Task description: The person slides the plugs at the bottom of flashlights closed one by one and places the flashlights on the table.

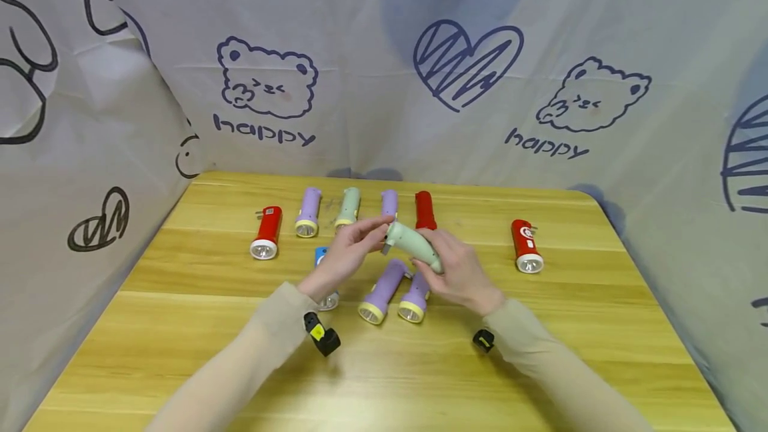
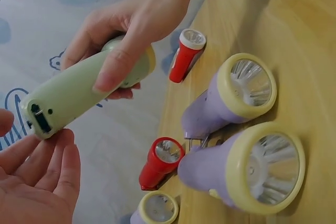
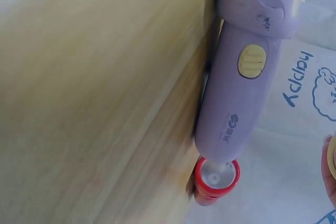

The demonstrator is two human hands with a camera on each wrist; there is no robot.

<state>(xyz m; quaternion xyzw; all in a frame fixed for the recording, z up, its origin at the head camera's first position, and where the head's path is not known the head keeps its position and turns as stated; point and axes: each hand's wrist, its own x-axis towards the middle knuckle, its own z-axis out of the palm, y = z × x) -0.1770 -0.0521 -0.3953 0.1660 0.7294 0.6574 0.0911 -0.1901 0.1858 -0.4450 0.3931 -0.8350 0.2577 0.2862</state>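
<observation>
My right hand [image 1: 459,269] grips a pale green flashlight [image 1: 414,245] near its lamp end, its thumb along the body in the left wrist view. The flashlight is held above the table, its tail tipped toward my left hand [image 1: 351,245]. A dark slot shows in that tail end, and a small prong sticks out there in the head view. Fingertips of my left hand [image 2: 42,177] touch the tail, palm up and fingers nearly straight. Just below the hands lie two purple flashlights [image 1: 384,292] with cream lamp rims. Under the left wrist, a blue flashlight [image 1: 328,302] is partly hidden.
Behind the hands a row holds purple [image 1: 310,205], green [image 1: 351,200] and red [image 1: 424,209] flashlights. One red flashlight [image 1: 270,227] lies at left, another red flashlight [image 1: 524,242] at right. A printed cloth [image 1: 372,119] hangs behind the wooden table [image 1: 384,385].
</observation>
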